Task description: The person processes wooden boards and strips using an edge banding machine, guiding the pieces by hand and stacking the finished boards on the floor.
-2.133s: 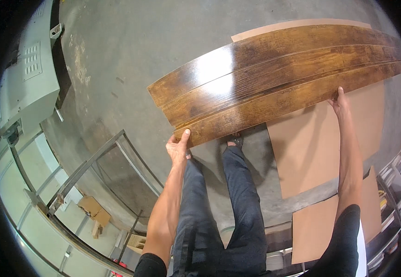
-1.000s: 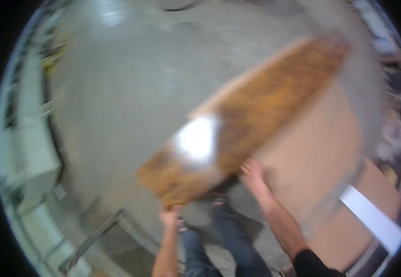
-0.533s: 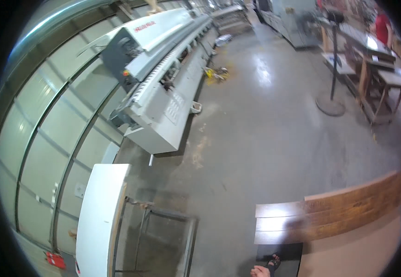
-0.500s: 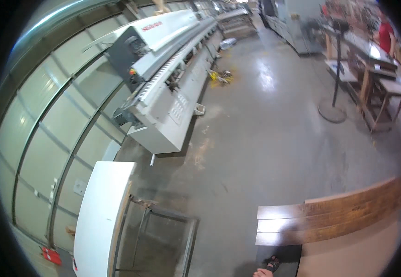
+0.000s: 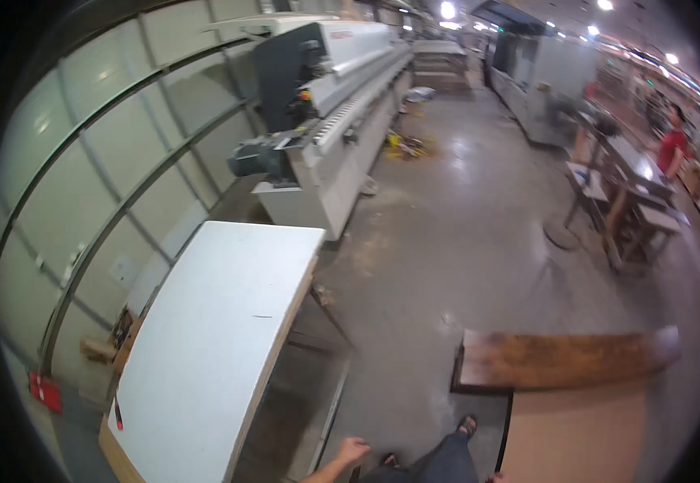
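Note:
My left hand [image 5: 352,449] is at the lower edge, to the right of a white-topped table [image 5: 213,314] and apart from it. Its fingers look loosely curled together, with nothing visible in them. Only a sliver of my right hand [image 5: 496,477] shows at the bottom rim, beside a flat tan board [image 5: 579,435]; its fingers are hidden. Brown wood planks [image 5: 559,360] lie across the far end of that board. On the table's near left edge rests a small red and black tool [image 5: 119,412]. Between table and board are my legs and sandalled feet [image 5: 467,427].
A long white and grey machine [image 5: 326,173] stands beyond the table, along the panelled wall [image 5: 84,209]. To the right are a round-based stand [image 5: 561,234], workbenches [image 5: 648,217] and a person in red [image 5: 673,149]. Yellow material [image 5: 406,146] lies on the floor by the machine.
My view has tilted up and turned, and the white-topped table now fills more of the lower left. My left hand shows beside it. The person in red shows more fully.

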Tool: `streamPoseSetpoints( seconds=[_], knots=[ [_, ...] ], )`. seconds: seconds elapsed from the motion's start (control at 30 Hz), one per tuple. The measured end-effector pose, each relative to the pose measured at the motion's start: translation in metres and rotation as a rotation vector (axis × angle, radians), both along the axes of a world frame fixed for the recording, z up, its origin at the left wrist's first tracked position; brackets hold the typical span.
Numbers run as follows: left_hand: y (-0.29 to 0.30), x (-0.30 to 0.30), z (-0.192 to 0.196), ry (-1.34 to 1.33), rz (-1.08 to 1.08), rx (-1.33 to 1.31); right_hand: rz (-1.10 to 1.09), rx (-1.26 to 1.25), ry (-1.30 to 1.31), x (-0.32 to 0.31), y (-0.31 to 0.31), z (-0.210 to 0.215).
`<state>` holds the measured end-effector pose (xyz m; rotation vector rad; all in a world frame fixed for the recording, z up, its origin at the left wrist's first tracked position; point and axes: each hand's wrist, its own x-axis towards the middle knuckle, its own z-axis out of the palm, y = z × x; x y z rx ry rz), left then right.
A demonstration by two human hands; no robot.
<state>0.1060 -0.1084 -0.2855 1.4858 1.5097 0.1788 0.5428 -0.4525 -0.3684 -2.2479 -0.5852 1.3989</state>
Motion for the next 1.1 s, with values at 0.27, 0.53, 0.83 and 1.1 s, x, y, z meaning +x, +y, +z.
streamPoseSetpoints(
  seconds=[0.27, 0.53, 0.83, 1.1],
  knots=[
    [-0.039, -0.136, 0.041, -0.188, 0.199, 0.003, 0.239, 0.075, -0.097, -0.092, -0.003, 0.052],
    [-0.068, -0.071, 0.107, -0.368, 0.281, -0.267, -0.058, -0.022, -0.100, -0.055, 0.062, 0.072],
    [-0.035, -0.013, 0.126, -0.280, 0.381, -0.292, -0.257, 0.133, -0.024, -0.024, 0.078, 0.098],
    [-0.035, 0.012, 0.083, -0.435, 0.297, -0.394, -0.192, -0.060, 0.082, -0.012, 0.068, 0.054]
  ],
)
